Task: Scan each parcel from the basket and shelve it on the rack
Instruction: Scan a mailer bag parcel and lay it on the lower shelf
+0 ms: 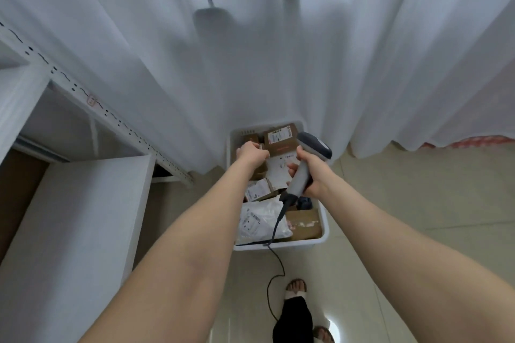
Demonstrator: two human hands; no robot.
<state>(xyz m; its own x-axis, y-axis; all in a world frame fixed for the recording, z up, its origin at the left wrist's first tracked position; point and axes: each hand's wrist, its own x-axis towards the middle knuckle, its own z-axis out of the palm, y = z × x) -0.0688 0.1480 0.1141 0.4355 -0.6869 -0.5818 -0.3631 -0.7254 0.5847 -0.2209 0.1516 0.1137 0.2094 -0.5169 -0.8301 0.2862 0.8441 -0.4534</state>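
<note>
- Scanning is judged to be the step in hand: one parcel is held up to the reader, and nothing is yet carried toward the rack (pixel 119 122).
- The left grip (pixel 250 153) is clenched on the edge of a white-labelled parcel (pixel 277 168). How much of the parcel is enclosed cannot be told, since the fingers are seen from behind.
- The right grip (pixel 312 175) is wrapped around the handle of a scanner (pixel 316 145). The scanner head stands above this grip and is turned toward the parcel.
- The parcel lies between the two grips, touching the left one and just beside the right one, above the basket (pixel 278 247).
- Beneath both grips more parcels are piled in the basket, among them a brown box (pixel 280 139) beyond the grips and a white mailing bag (pixel 259 221) on the near side.
- A cable (pixel 274 234) hangs from the scanner handle, across the bag and over the basket rim to the floor.
- The rack is well apart from the left grip, on its outer side.
- For the next move, the label must be squared to the scanner head. The parcel is then to be carried outward to a shelf while the cable is kept from snagging.
</note>
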